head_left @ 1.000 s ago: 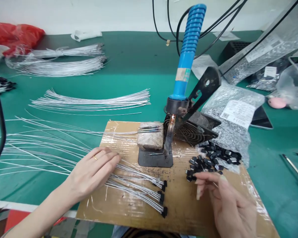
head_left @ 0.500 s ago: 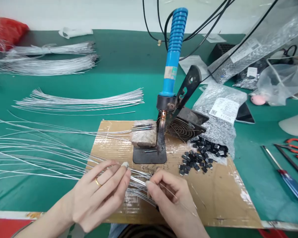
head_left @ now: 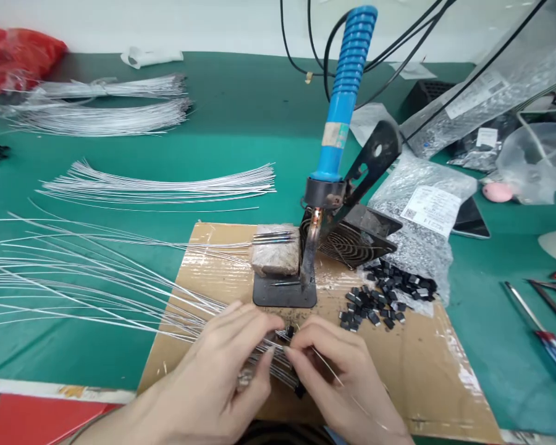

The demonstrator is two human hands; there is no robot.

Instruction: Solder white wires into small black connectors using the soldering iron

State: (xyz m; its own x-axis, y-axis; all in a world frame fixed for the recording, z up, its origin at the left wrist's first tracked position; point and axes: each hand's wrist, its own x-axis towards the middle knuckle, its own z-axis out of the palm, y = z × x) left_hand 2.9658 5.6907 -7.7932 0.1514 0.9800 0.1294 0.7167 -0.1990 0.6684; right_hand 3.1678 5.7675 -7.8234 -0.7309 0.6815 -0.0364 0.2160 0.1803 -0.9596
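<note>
Both hands meet over the cardboard, above a bundle of thin silver wires running off to the left. My left hand curls over the bundle, thumb and forefinger closed around wires near their right ends. In a pinch, my right hand holds a fine strand of solder wire, its tail trailing across the palm. Small black connectors show at the wire ends, partly hidden by fingers. Just beyond the hands, a blue-handled soldering iron stands tip-down in its black stand.
A wrapped block with wires on it sits by the iron. Behind is a fan. Black connector pieces are heaped right, near a plastic bag. A screwdriver lies far right; another wire bundle lies behind.
My left hand has moved right, its stretched fingers now curling around the wires beside my right hand. The right hand still pinches the solder wire. The whole view has shifted slightly.
</note>
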